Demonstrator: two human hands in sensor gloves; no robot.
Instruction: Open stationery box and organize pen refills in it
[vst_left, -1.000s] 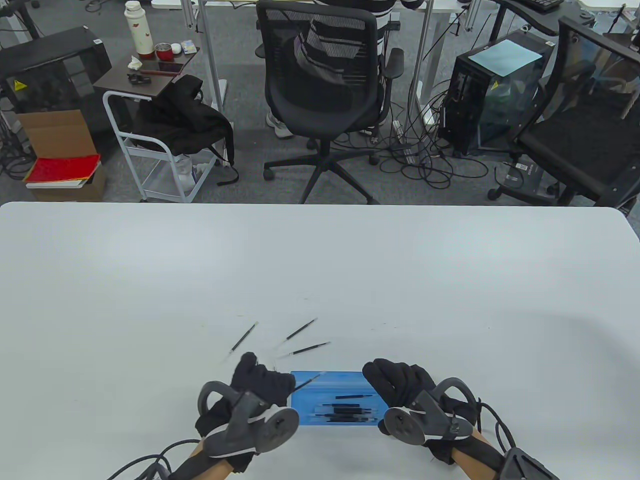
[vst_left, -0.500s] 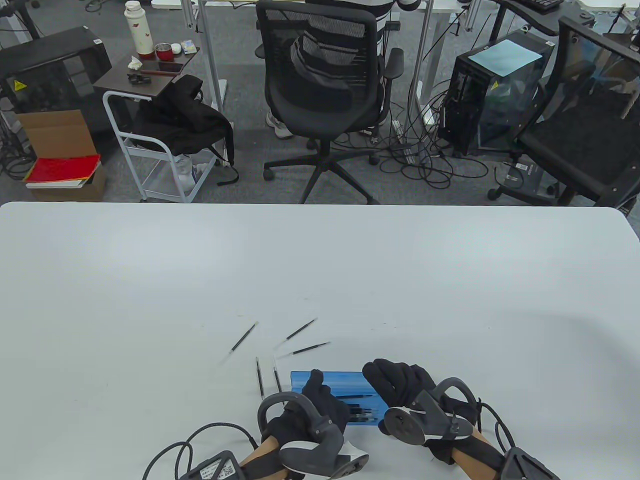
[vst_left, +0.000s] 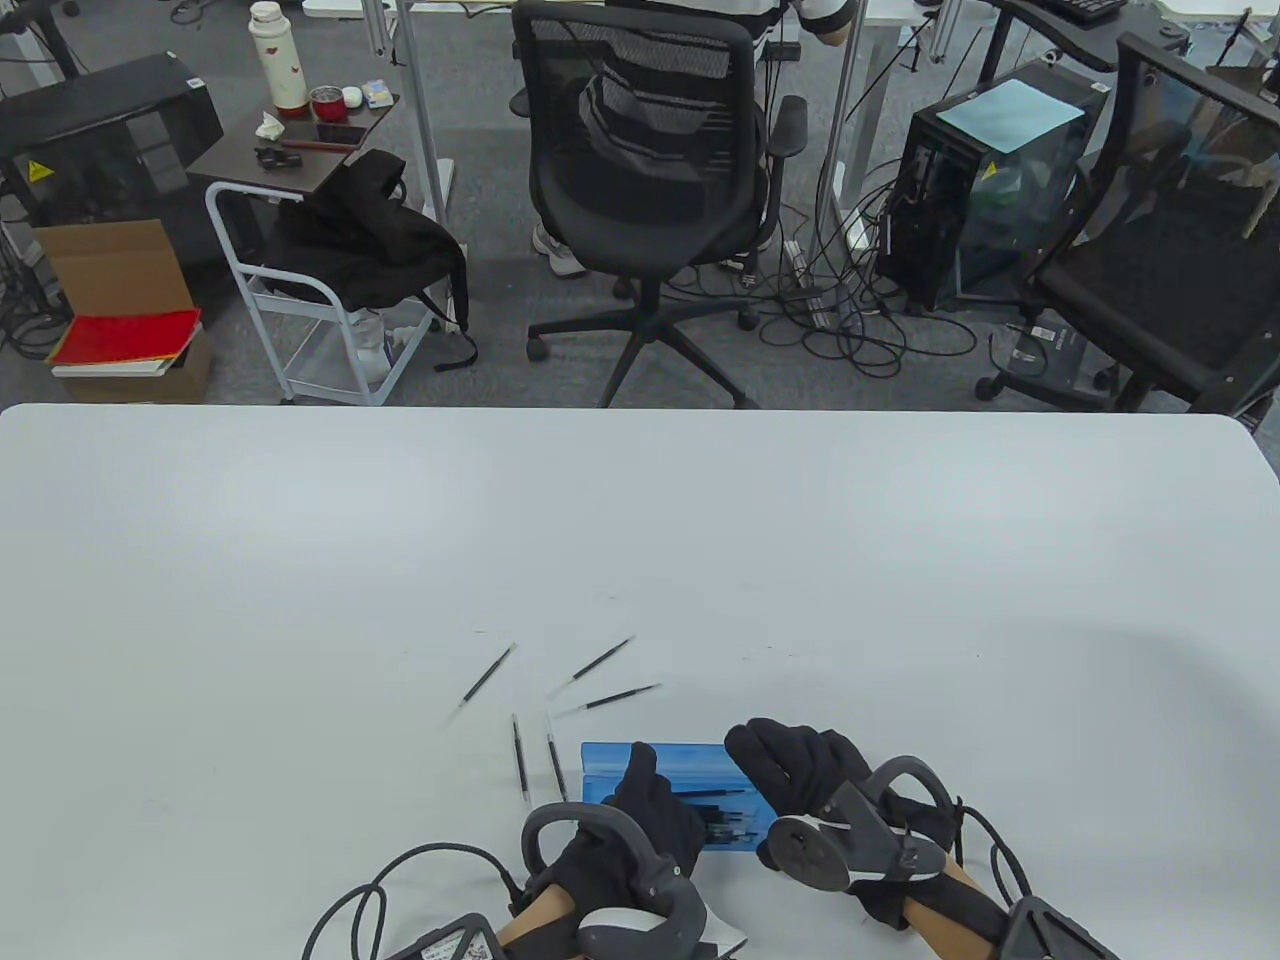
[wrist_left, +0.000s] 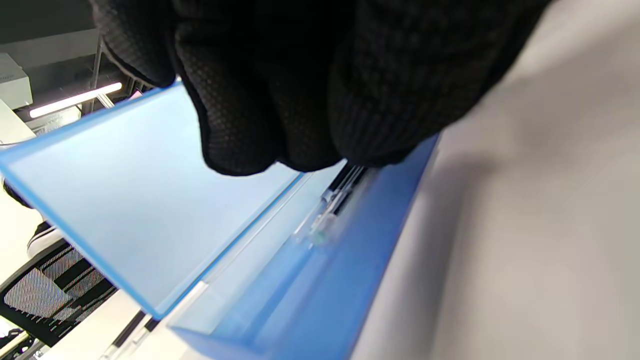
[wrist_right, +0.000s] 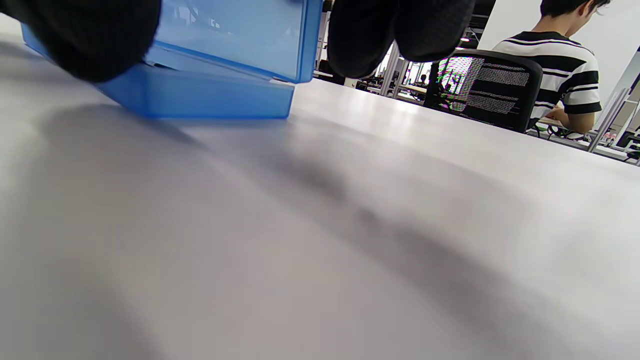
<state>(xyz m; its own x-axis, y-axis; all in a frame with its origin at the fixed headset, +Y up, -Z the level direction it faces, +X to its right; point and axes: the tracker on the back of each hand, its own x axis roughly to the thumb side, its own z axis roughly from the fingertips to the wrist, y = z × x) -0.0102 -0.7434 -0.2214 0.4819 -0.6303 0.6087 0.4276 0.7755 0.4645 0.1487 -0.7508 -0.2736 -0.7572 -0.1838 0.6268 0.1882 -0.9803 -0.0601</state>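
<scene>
— Table view: where's the translucent blue plastic stationery box (vst_left: 655, 762)?

— Near the front edge of your white table (vst_left: 640, 540), lid up. Slim black pen refills (vst_left: 730, 828) lie inside it.

— Your left hand (vst_left: 640, 815)?

— Black-gloved, reaching over the box's left half, fingers (wrist_left: 280, 100) curled down into the tray right over the refills. Can't tell whether they pinch one.

— Your right hand (vst_left: 800, 770)?

— At the box's right end. Fingers (wrist_right: 400, 30) behind the raised lid, thumb (wrist_right: 85, 35) against the tray's near side: clamped on the box.

— Anything loose?

— Five thin black refills (vst_left: 600, 660) on the table left of the box and beyond it, two just beside its left end.
</scene>
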